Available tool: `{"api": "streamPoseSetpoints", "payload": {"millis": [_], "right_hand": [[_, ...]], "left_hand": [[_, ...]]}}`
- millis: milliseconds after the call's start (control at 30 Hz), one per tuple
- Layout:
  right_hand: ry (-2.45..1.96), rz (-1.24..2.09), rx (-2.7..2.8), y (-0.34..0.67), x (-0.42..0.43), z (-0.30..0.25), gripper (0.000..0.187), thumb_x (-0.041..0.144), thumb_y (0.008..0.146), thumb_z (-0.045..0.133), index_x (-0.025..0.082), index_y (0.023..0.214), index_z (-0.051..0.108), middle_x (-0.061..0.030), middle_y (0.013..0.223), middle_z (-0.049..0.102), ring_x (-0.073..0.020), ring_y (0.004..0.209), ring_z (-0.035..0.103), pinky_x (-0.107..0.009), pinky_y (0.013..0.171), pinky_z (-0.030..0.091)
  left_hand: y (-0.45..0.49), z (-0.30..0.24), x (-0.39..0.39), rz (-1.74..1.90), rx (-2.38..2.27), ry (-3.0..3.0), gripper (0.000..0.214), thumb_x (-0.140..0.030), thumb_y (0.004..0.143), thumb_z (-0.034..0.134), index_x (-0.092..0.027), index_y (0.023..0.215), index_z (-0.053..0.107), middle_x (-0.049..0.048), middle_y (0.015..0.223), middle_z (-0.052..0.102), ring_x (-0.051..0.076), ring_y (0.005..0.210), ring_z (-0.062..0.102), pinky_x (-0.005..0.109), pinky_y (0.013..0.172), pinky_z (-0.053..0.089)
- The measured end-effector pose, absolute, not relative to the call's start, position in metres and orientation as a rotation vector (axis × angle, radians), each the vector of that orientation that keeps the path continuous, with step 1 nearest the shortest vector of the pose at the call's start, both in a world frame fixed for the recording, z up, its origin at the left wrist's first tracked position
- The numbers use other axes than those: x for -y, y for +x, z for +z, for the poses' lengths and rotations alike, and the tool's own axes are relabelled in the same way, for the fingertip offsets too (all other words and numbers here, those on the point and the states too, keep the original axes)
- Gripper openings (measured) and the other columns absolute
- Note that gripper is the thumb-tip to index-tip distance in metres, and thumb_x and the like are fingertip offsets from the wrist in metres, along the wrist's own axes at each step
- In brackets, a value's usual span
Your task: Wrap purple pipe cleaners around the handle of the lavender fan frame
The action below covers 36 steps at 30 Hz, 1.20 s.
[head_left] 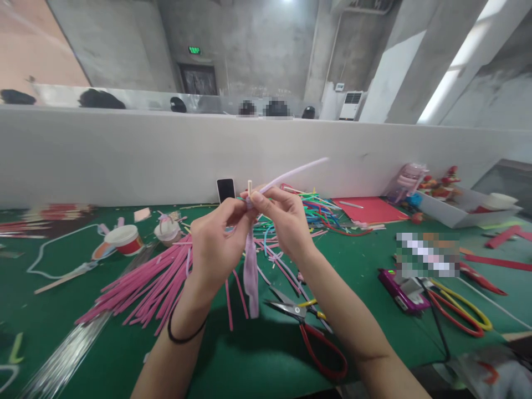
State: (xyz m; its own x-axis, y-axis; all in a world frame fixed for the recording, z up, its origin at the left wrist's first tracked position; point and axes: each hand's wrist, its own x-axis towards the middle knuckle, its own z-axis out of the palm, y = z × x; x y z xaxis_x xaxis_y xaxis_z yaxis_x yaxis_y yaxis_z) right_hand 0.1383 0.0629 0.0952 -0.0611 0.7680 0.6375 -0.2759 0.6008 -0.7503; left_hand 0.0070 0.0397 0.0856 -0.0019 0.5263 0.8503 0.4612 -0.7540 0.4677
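My left hand (216, 244) and my right hand (282, 221) meet above the green table (249, 360), fingertips pinched together on a pale lilac pipe cleaner (251, 277). One length hangs down between my wrists; another (295, 172) sticks up and to the right past my right hand. A short cream stick (250, 186) pokes up from the pinch. A black band sits on my left wrist.
A fan of pink pipe cleaners (145, 288) lies at left, multicoloured ones (316, 208) behind my hands. Red-handled scissors (307, 327) lie under my right forearm. Also here: a red-and-white tub (123, 240), red sheet (369, 209), purple tool (403, 291), white partition wall (124, 155).
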Motion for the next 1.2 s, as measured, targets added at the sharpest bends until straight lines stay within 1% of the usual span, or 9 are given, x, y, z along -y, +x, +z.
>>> {"api": "streamPoseSetpoints", "payload": {"millis": [200, 300, 400, 467, 600, 733, 867, 1033, 1200], "right_hand": [[-0.473, 1.140, 1.354, 0.146, -0.072, 0.096, 0.022, 0.050, 0.074, 0.084, 0.029, 0.076, 0.078, 0.0013, 0.082, 0.075, -0.0170, 0.084, 0.066, -0.033, 0.081, 0.052], [-0.510, 1.062, 1.317, 0.146, -0.073, 0.094, 0.019, 0.046, 0.075, 0.084, 0.028, 0.075, 0.077, 0.0019, 0.080, 0.074, -0.0157, 0.082, 0.065, -0.033, 0.081, 0.051], [-0.543, 0.909, 1.284, 0.143, -0.070, 0.093, 0.016, 0.042, 0.078, 0.082, 0.028, 0.075, 0.077, 0.0011, 0.082, 0.073, -0.0160, 0.085, 0.065, -0.034, 0.087, 0.051], [-0.560, 0.838, 1.287, 0.142, -0.067, 0.092, 0.015, 0.041, 0.079, 0.081, 0.027, 0.077, 0.077, 0.0004, 0.085, 0.073, -0.0165, 0.089, 0.066, -0.035, 0.091, 0.050], [-0.569, 0.840, 1.283, 0.142, -0.064, 0.092, 0.016, 0.043, 0.077, 0.082, 0.028, 0.077, 0.077, -0.0003, 0.088, 0.074, -0.0179, 0.093, 0.066, -0.035, 0.092, 0.050], [-0.484, 1.062, 1.273, 0.146, -0.069, 0.092, 0.016, 0.044, 0.076, 0.082, 0.029, 0.076, 0.077, 0.0006, 0.084, 0.076, -0.0185, 0.090, 0.067, -0.036, 0.088, 0.051], [-0.433, 1.203, 1.260, 0.148, -0.073, 0.092, 0.020, 0.045, 0.069, 0.087, 0.028, 0.071, 0.076, 0.0018, 0.078, 0.075, -0.0176, 0.085, 0.067, -0.035, 0.083, 0.051], [-0.466, 1.089, 1.200, 0.142, -0.071, 0.088, 0.020, 0.044, 0.070, 0.085, 0.028, 0.076, 0.075, 0.0015, 0.084, 0.074, -0.0153, 0.079, 0.065, -0.031, 0.074, 0.052], [-0.502, 0.976, 1.172, 0.139, -0.067, 0.083, 0.016, 0.041, 0.073, 0.084, 0.028, 0.076, 0.075, 0.0018, 0.085, 0.073, -0.0158, 0.085, 0.066, -0.032, 0.081, 0.053]], "left_hand": [[0.000, 0.087, -0.048, 1.650, -0.789, 2.051, 0.014, -0.031, 0.096, 0.063, -0.021, 0.088, 0.069, 0.0002, 0.070, 0.073, 0.016, 0.063, 0.071, 0.027, 0.061, 0.058], [0.001, 0.087, -0.052, 1.573, -0.828, 2.121, 0.013, -0.031, 0.097, 0.061, -0.021, 0.092, 0.067, 0.0017, 0.075, 0.074, 0.016, 0.066, 0.072, 0.025, 0.059, 0.057], [0.008, 0.084, -0.051, 1.696, -1.036, 2.185, 0.013, -0.026, 0.090, 0.068, -0.021, 0.102, 0.066, 0.0014, 0.086, 0.076, 0.014, 0.067, 0.072, 0.022, 0.055, 0.053], [0.013, 0.082, -0.049, 1.813, -1.159, 2.188, 0.014, -0.023, 0.087, 0.072, -0.021, 0.100, 0.066, -0.0001, 0.088, 0.076, 0.013, 0.067, 0.073, 0.023, 0.059, 0.054], [0.018, 0.080, -0.044, 1.954, -1.160, 2.184, 0.003, -0.024, 0.090, 0.069, -0.022, 0.089, 0.068, -0.0015, 0.080, 0.076, 0.015, 0.072, 0.074, 0.026, 0.070, 0.057], [0.013, 0.082, -0.044, 1.928, -1.054, 2.155, 0.002, -0.024, 0.091, 0.070, -0.022, 0.089, 0.071, -0.0013, 0.080, 0.077, 0.015, 0.072, 0.075, 0.026, 0.070, 0.058], [0.003, 0.084, -0.046, 1.729, -0.900, 2.161, 0.007, -0.024, 0.092, 0.069, -0.022, 0.097, 0.072, -0.0002, 0.082, 0.078, 0.015, 0.072, 0.076, 0.025, 0.067, 0.059], [0.004, 0.086, -0.050, 1.644, -0.895, 2.176, 0.008, -0.026, 0.094, 0.066, -0.020, 0.099, 0.069, 0.0005, 0.085, 0.078, 0.014, 0.074, 0.075, 0.022, 0.066, 0.058], [0.009, 0.086, -0.048, 1.716, -1.067, 2.073, 0.010, -0.028, 0.088, 0.074, -0.021, 0.086, 0.067, -0.0027, 0.077, 0.076, 0.013, 0.068, 0.073, 0.022, 0.064, 0.056]]}}
